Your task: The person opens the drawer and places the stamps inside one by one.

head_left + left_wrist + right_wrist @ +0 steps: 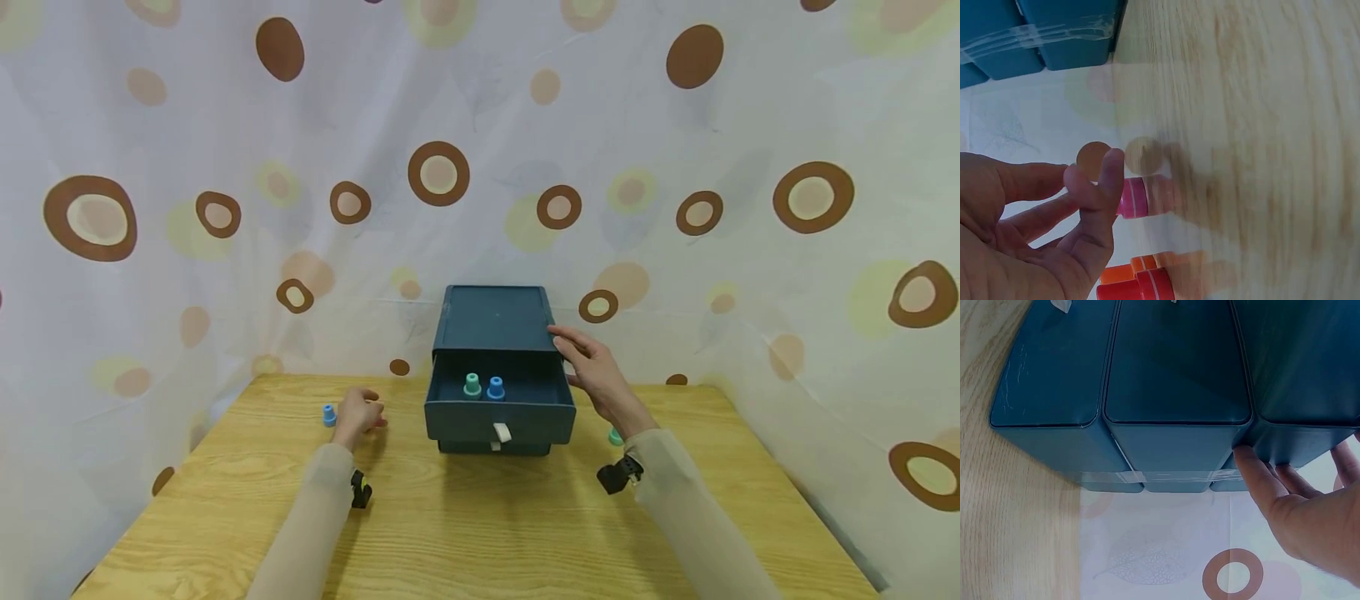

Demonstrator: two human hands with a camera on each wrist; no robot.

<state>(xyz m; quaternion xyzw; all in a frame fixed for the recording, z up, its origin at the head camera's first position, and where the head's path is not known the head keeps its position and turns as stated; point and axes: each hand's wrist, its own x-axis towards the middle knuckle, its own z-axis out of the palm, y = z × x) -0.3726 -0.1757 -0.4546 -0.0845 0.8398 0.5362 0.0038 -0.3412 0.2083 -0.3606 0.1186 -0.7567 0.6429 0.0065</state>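
Note:
My left hand (358, 412) is low over the table at the left, its fingers loosely bent beside a small pink stepped plastic piece (1135, 198). Fingers partly cover that piece in the left wrist view, and I see no grip on it. My right hand (596, 379) rests against the right side of a dark teal drawer cabinet (495, 317), fingers fairly straight near its upper edge. The upper drawer (498, 423) is pulled out. A green piece (472, 387) and a blue piece (496, 389) stand inside it.
Another blue piece (329, 415) stands left of my left hand. A green piece (616, 437) is partly hidden by the right wrist. Red (1138, 286) and orange (1119, 273) pieces stand near the left hand. Clear tape (1166, 477) crosses the cabinet's side. A patterned curtain (495, 108) hangs behind.

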